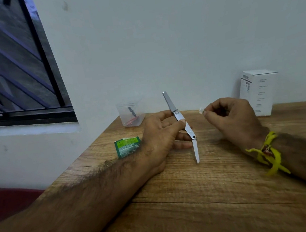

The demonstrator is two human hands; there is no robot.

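Left hand (pixel 158 134) grip is clamped, thumb and fingers, on a slim silver folding metal tool (pixel 182 124). The tool is tilted, blade tip down near the wooden bench (pixel 194 196), likely steadied for the right hand (pixel 231 119), whose grip pinches a tiny pale translucent bit (pixel 201 110) beside it.

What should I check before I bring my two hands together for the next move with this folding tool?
1. Grip: the left hand holds the silver folding metal tool between thumb and fingers: ok.
2. Pinch: the right hand pinches the small translucent piece at its fingertips: ok.
3. The lower blade points away from the fingers: ok.
4. The blade tip is clear of the brown wooden table: cannot tell.
5. The path between the hands: the green sachet, clear plastic container and white cardboard box stand aside: ok.
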